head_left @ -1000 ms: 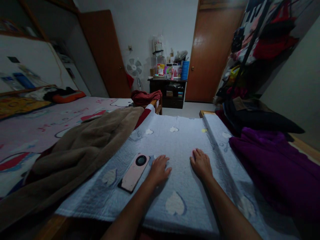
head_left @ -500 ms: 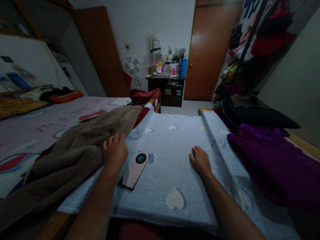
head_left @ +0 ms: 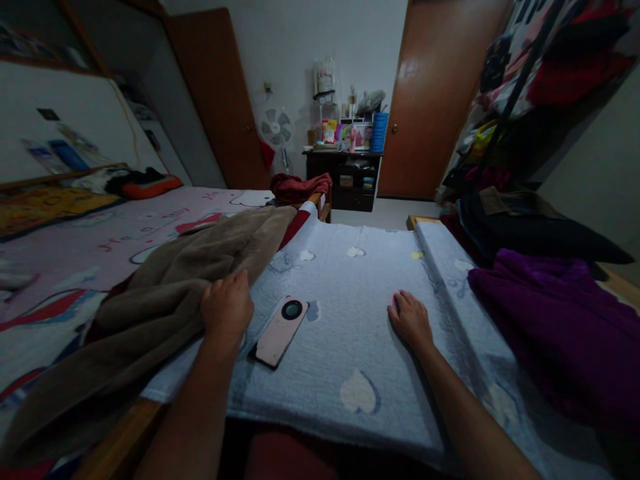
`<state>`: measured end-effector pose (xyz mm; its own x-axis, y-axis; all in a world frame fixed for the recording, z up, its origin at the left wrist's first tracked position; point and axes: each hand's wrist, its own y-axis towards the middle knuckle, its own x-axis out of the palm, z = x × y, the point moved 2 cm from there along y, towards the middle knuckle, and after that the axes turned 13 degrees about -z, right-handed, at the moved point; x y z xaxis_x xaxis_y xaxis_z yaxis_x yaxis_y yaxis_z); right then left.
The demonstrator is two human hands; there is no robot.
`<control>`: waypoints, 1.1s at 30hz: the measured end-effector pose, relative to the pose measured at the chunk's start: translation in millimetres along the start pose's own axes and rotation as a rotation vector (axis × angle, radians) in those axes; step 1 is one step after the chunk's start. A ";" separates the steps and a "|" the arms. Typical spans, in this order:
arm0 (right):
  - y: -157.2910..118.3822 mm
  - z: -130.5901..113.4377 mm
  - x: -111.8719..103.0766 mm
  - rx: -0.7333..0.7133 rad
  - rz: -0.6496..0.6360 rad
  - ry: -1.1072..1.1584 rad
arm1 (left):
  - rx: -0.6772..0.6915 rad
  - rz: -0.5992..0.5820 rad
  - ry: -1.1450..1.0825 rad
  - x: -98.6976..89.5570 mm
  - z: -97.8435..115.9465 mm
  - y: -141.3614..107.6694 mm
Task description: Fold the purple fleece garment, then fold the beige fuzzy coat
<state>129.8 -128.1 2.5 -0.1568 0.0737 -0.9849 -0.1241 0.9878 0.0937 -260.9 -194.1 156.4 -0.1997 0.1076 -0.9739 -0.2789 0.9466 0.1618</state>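
Observation:
My left hand [head_left: 229, 308] is closed on the edge of a brown fleecy cloth [head_left: 190, 267], which lies in folds along the left side. Whether it is a garment or a blanket I cannot tell. On the pale blue sheet [head_left: 345, 340] with hearts rests my right hand [head_left: 411, 320], its fingers curled over something small and pink [head_left: 395, 300] that is mostly hidden. Between the hands a pink phone [head_left: 281, 333] with a round black camera ring lies back side up, touching neither hand.
Purple clothing [head_left: 555, 327] and a dark folded pile [head_left: 540, 227] lie on the right. A pink patterned bed [head_left: 165, 223] spreads out left. Red cloth [head_left: 300, 189] sits on a wooden corner. Beyond stand a fan [head_left: 277, 127], a dark cabinet [head_left: 345, 167] and a door [head_left: 435, 100].
The view has turned slightly left, so everything sits further right. My left fingers have curled more tightly into the brown cloth, whose near end has shifted. My right hand stays in place on the sheet.

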 end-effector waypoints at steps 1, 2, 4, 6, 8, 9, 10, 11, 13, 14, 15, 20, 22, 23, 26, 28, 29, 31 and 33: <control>-0.1 -0.1 0.2 0.000 0.005 -0.001 | -0.009 -0.022 0.000 0.2 -2.2 2.7; -0.2 -0.2 0.4 0.000 0.010 0.000 | -0.016 -0.032 -0.009 0.3 -3.4 5.4; -0.6 -0.6 0.3 0.000 0.014 0.000 | -0.022 -0.003 -0.039 -1.3 -3.2 10.8; -1.1 -0.8 -0.1 0.004 0.011 -0.001 | -0.018 0.076 -0.074 -7.0 -1.3 15.2; -1.5 -0.9 -0.5 0.003 0.008 -0.001 | -0.007 0.156 -0.108 -17.0 0.7 19.2; -1.5 -0.8 -0.6 0.002 0.009 0.000 | -0.002 0.187 -0.123 -23.2 1.8 21.2; -1.6 -0.7 -0.5 0.000 0.010 0.001 | 0.008 0.212 -0.135 -29.9 3.2 23.5; -1.5 -0.5 -0.4 -0.003 0.009 0.001 | 0.027 0.229 -0.141 -36.8 5.4 26.0; -1.0 0.0 0.2 -0.006 0.004 0.002 | 0.081 0.246 -0.145 -49.2 13.3 31.5; -0.7 0.3 0.6 -0.007 0.000 0.002 | 0.106 0.248 -0.144 -54.0 19.4 34.3; -0.3 0.5 1.0 -0.009 -0.002 0.002 | 0.129 0.247 -0.140 -57.3 27.1 36.9; 1.1 1.3 3.0 0.004 -0.002 -0.011 | 0.245 0.145 -0.108 -46.2 79.7 43.0; 1.1 1.3 3.7 0.014 -0.005 -0.012 | 0.282 0.019 -0.089 -30.0 96.1 40.8; 1.0 1.3 3.8 0.016 -0.006 -0.010 | 0.285 -0.051 -0.080 -21.2 100.9 38.5; 0.3 0.8 3.0 0.017 -0.003 -0.006 | 0.292 -0.150 -0.078 -3.6 101.4 25.8; -0.1 0.5 2.1 0.013 -0.001 -0.008 | 0.328 -0.121 -0.096 -3.9 92.7 12.1; -0.3 0.4 1.7 0.013 -0.001 -0.009 | 0.350 -0.086 -0.107 -7.7 86.2 3.9; -0.3 0.6 1.5 0.010 -0.005 -0.007 | 0.347 0.025 -0.115 -20.0 69.2 -14.1; 0.0 0.9 1.7 0.008 -0.009 0.000 | 0.256 0.075 -0.087 -31.7 47.9 -31.3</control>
<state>130.5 -127.9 0.7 -0.1561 0.0643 -0.9856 -0.1174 0.9896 0.0832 -200.8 -212.6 174.6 -0.1259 0.1959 -0.9725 -0.0181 0.9797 0.1997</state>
